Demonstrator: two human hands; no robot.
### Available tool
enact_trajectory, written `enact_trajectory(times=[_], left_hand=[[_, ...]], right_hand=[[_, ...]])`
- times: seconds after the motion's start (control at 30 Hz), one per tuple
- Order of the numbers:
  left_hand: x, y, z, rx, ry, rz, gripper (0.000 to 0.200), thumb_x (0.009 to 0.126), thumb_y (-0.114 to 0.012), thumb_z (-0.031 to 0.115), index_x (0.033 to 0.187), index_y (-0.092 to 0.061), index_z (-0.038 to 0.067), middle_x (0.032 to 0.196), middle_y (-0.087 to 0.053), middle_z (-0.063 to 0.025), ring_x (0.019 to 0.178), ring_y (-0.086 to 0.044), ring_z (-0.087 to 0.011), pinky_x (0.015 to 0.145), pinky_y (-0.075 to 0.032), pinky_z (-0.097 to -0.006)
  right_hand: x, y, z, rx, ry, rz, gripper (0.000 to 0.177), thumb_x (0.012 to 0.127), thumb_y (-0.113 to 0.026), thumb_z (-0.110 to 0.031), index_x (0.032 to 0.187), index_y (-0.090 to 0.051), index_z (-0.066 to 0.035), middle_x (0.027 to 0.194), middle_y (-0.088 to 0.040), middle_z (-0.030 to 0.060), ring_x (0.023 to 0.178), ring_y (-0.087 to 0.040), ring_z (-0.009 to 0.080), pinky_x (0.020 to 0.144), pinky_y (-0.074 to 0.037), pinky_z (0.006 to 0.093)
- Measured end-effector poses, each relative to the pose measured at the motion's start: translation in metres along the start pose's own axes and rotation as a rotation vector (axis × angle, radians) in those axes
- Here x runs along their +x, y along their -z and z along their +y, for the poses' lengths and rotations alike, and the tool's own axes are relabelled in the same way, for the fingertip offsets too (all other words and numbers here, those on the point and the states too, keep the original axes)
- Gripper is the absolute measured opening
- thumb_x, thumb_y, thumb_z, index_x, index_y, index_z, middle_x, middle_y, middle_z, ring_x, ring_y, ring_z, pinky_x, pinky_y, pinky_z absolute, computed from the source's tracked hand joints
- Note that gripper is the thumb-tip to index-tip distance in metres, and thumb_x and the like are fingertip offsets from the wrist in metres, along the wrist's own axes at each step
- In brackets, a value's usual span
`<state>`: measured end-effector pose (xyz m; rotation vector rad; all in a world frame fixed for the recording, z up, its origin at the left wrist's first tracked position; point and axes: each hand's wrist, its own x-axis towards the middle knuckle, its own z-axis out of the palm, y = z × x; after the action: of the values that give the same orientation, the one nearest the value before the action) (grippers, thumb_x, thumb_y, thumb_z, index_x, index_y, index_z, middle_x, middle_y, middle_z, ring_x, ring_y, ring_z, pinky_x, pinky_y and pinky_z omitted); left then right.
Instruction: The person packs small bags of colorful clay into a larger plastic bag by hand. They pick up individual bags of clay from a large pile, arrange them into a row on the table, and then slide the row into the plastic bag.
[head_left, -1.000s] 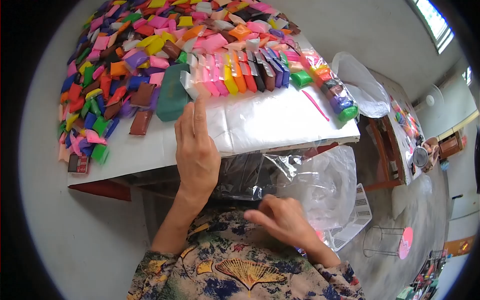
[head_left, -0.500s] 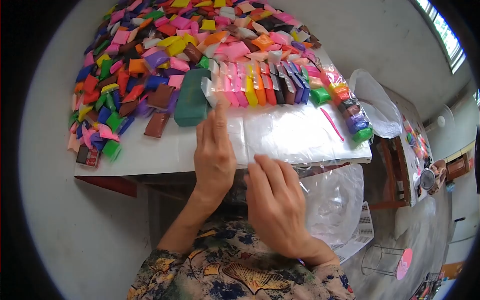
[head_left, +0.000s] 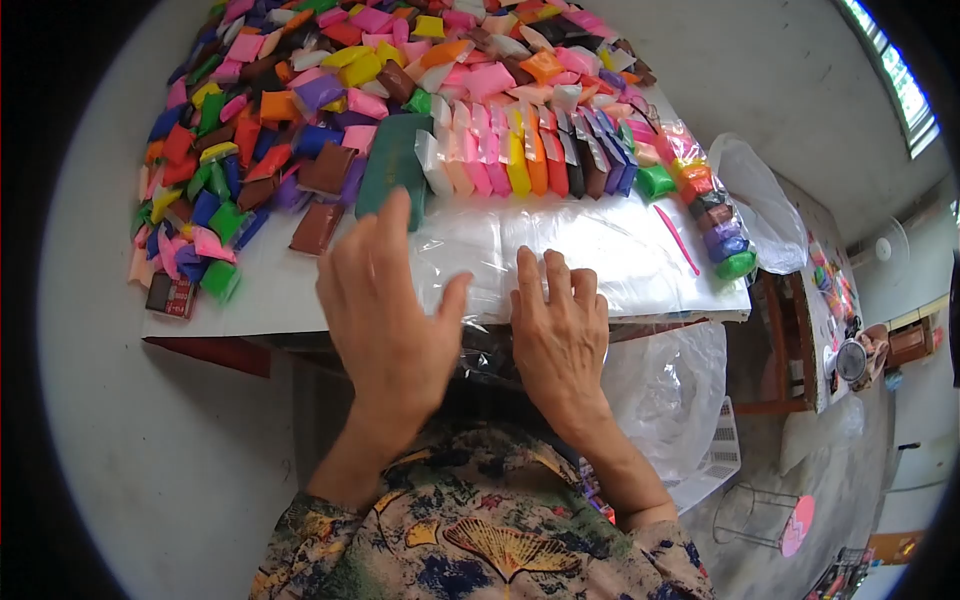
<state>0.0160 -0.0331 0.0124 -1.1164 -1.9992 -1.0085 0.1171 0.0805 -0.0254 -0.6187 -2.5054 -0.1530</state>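
Note:
My left hand (head_left: 385,300) is over the table's front edge, thumb and fingers spread, holding nothing. To its right, my right hand (head_left: 562,325) lies palm down with fingers extended on clear plastic film (head_left: 455,245) at the front edge. Behind my hands stands a row of small packets (head_left: 515,165), running from white through pink, yellow, orange, red, black and brown to blue. At the row's left end is a dark green block (head_left: 395,165), just beyond the fingertips of my left hand. A pink tool (head_left: 677,240) lies right of the film.
A large heap of colourful packets (head_left: 300,100) covers the table's back and left. A filled clear bag (head_left: 715,215) lies at the right edge. Plastic bags (head_left: 665,400) and a white basket (head_left: 715,450) are below, with a pink stool (head_left: 797,525) at the lower right.
My left hand has drawn back from the white packet at the row's left end and spread its fingers. My right hand has moved forward and flattened onto the film.

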Motion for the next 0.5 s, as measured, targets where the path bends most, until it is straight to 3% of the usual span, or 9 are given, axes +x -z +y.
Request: enact_trajectory(times=[0.03,0.13,0.23,0.3,0.33,0.4,0.5], left_hand=[[-0.008,0.007,0.007,-0.037,-0.045,0.065,0.059,0.076,-0.073,-0.001,0.130,-0.051,-0.003,0.116,-0.061,-0.0202,0.105,-0.058,-0.0370,0.091,-0.047,-0.0440],[-0.031,0.013,0.017,-0.367,-0.219,-0.330,0.049,0.078,-0.069,-0.001,0.123,-0.054,-0.007,0.124,-0.057,-0.0224,0.114,-0.054,-0.0393,0.098,-0.043,-0.0465],[-0.025,-0.017,0.006,-0.047,-0.159,-0.368,0.044,0.081,-0.064,0.000,0.123,-0.054,-0.008,0.129,-0.054,-0.0241,0.120,-0.052,-0.0397,0.101,-0.044,-0.0472],[-0.031,-0.029,-0.004,0.094,-0.083,-0.426,0.044,0.089,-0.061,0.009,0.129,-0.052,-0.007,0.134,-0.051,-0.0238,0.128,-0.047,-0.0384,0.109,-0.038,-0.0484],[-0.035,-0.033,-0.006,0.138,-0.071,-0.436,0.045,0.090,-0.061,0.011,0.131,-0.052,-0.006,0.136,-0.050,-0.0234,0.129,-0.046,-0.0379,0.111,-0.036,-0.0488],[-0.038,-0.034,-0.009,0.230,-0.056,-0.461,0.047,0.092,-0.062,0.021,0.130,-0.054,-0.006,0.138,-0.050,-0.0220,0.132,-0.044,-0.0370,0.116,-0.028,-0.0520],[-0.037,-0.024,-0.018,0.290,-0.022,-0.452,0.049,0.091,-0.062,0.022,0.131,-0.054,-0.005,0.139,-0.049,-0.0221,0.131,-0.044,-0.0391,0.116,-0.028,-0.0534]], right_hand=[[0.000,-0.001,-0.001,0.012,0.010,0.017,0.050,0.081,-0.060,-0.009,0.130,-0.055,0.002,0.126,-0.055,0.0191,0.096,-0.054,0.0296,0.073,-0.046,0.0387],[0.000,-0.006,-0.002,0.069,0.041,0.041,0.053,0.081,-0.059,-0.007,0.133,-0.052,0.002,0.129,-0.053,0.0200,0.096,-0.053,0.0313,0.076,-0.045,0.0398],[-0.002,-0.007,-0.003,0.170,0.059,0.023,0.055,0.081,-0.059,-0.005,0.134,-0.049,0.006,0.134,-0.050,0.0235,0.101,-0.054,0.0355,0.082,-0.047,0.0416],[-0.004,-0.004,0.002,0.220,0.033,0.026,0.056,0.080,-0.060,-0.005,0.133,-0.047,0.009,0.137,-0.047,0.0258,0.105,-0.053,0.0386,0.088,-0.048,0.0431],[-0.005,0.001,0.003,0.329,-0.057,-0.034,0.056,0.081,-0.063,-0.006,0.132,-0.047,0.012,0.141,-0.045,0.0274,0.114,-0.050,0.0419,0.098,-0.045,0.0450],[-0.005,0.004,0.013,0.107,-0.114,0.013,0.054,0.083,-0.063,-0.008,0.131,-0.048,0.011,0.141,-0.045,0.0267,0.118,-0.049,0.0419,0.098,-0.043,0.0449],[-0.009,0.008,0.019,-0.059,-0.183,0.023,0.054,0.085,-0.065,-0.013,0.132,-0.049,0.009,0.141,-0.046,0.0258,0.125,-0.045,0.0412,0.098,-0.042,0.0460]])
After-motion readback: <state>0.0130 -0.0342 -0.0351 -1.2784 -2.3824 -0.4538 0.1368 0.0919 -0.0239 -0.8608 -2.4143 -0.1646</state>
